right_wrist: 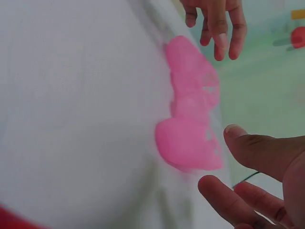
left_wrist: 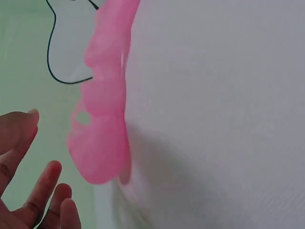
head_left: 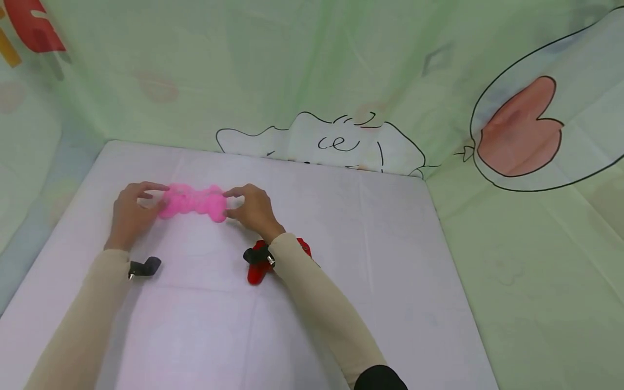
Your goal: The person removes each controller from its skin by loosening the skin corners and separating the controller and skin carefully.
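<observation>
A pink, lobed, hollow-looking piece [head_left: 194, 200] with small openings lies near the far left of the white-covered table; I cannot tell its exact kind. My left hand [head_left: 131, 214] is at its left end and my right hand [head_left: 255, 208] at its right end. In the left wrist view, a gap shows between the spread left fingers [left_wrist: 40, 191] and the pink piece [left_wrist: 102, 148]. The right wrist view likewise shows the right thumb [right_wrist: 257, 150] and fingers apart from the near end of the pink piece [right_wrist: 183, 143].
A red object [head_left: 255, 271] with rounded ends lies on the table [head_left: 195, 325], partly hidden beneath my right wrist. Pale green printed cloth [head_left: 244, 65] rises behind the table and along its sides. Each wrist wears a small black camera [head_left: 146, 266].
</observation>
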Motion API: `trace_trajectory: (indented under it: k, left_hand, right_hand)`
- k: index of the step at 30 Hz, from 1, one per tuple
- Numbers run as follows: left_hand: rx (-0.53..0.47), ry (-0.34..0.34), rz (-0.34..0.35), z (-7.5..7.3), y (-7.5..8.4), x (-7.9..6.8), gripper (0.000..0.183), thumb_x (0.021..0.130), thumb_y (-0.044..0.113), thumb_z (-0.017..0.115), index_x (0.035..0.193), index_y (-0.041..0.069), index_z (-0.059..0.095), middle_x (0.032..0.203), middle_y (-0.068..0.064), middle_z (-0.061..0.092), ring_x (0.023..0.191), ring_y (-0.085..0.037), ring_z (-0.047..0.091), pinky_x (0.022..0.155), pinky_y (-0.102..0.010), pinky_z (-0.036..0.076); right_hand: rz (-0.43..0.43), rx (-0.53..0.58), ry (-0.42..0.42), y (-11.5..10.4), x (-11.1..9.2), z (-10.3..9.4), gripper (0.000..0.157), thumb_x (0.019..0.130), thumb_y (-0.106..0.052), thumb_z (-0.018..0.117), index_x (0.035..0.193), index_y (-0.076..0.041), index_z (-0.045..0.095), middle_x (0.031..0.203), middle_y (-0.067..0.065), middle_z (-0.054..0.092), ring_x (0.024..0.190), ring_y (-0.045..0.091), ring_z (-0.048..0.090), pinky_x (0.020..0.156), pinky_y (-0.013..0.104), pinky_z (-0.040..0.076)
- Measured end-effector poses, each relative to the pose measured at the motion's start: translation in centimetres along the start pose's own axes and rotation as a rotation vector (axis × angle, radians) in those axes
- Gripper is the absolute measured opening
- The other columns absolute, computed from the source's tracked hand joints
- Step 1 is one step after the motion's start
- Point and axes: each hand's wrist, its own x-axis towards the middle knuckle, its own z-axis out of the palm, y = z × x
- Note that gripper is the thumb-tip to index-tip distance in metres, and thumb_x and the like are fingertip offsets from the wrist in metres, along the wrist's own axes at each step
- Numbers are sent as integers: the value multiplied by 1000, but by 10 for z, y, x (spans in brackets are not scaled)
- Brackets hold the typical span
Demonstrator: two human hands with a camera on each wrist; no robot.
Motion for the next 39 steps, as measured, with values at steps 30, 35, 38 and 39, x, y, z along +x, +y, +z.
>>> trace_trajectory:
  k: [30, 35, 38, 39]
  left_hand:
    - [-273, -48, 292, 121, 92, -115, 43, 87, 21, 90, 126, 22, 73, 138, 2, 68, 127, -14, 59, 90, -25, 52]
    - [-316, -108, 254, 136, 93, -123, 45, 86, 23, 92, 127, 22, 72, 143, -2, 66, 132, -16, 59, 93, -27, 55]
    - [-353, -141, 234, 142, 93, -126, 47, 85, 20, 92, 127, 21, 72, 143, -4, 66, 128, -15, 62, 93, -29, 58]
    - [-363, -150, 230, 144, 93, -127, 48, 84, 19, 93, 127, 21, 71, 144, -4, 66, 127, -15, 63, 93, -30, 59]
  right_hand:
    - [-124, 118, 247, 107, -130, -52, 58, 82, -31, 94, 136, -29, 73, 147, -1, 65, 141, 24, 57, 118, 58, 43]
    - [-72, 136, 201, 117, -139, -48, 59, 81, -31, 95, 136, -31, 73, 149, -2, 63, 145, 23, 54, 120, 53, 44]
    - [-67, 150, 174, 123, -142, -45, 60, 81, -30, 95, 137, -31, 72, 150, -2, 62, 146, 22, 54, 121, 51, 44]
    - [-69, 152, 168, 125, -143, -45, 61, 81, -30, 95, 137, -31, 72, 150, -2, 62, 146, 22, 54, 121, 51, 44]
